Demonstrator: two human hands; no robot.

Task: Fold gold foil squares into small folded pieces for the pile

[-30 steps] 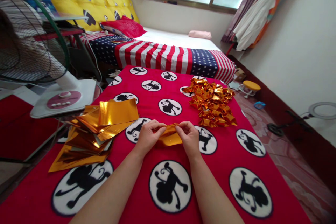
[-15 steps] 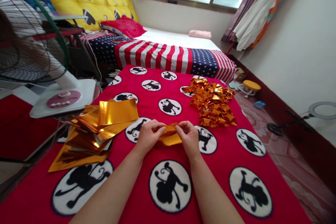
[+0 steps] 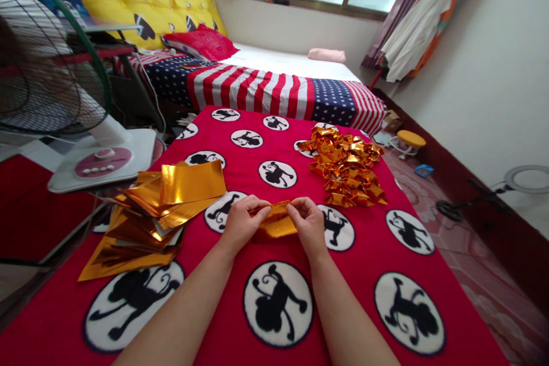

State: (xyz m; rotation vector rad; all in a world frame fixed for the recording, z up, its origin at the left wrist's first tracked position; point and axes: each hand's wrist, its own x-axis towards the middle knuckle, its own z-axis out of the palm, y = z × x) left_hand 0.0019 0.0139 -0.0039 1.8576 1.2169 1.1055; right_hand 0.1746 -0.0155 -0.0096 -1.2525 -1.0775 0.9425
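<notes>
Between my two hands is a sheet of gold foil paper (image 3: 278, 224), its far edge folded over. My left hand (image 3: 246, 218) pinches the left end of that edge between thumb and fingers. At the opposite end, my right hand (image 3: 309, 219) pinches it the same way. To the left lies a loose, fanned stack of flat gold foil sheets (image 3: 193, 182). Several folded gold foil pieces (image 3: 349, 166) are heaped at the right, beyond my right hand. Everything rests on a red cloth (image 3: 223, 320) printed with black figures in white circles.
A fan (image 3: 109, 143) stands at the left beside the cloth. Behind it is a bed with a flag-patterned cover (image 3: 257, 88), a red pillow (image 3: 203, 43) and a yellow cushion (image 3: 141, 3). A yellow stool (image 3: 410, 139) and a ring light (image 3: 527, 179) are on the right.
Both hands keep their pinch on the foil sheet in nearly the same place. The light on its near face looks slightly different, as if its tilt shifted a little.
</notes>
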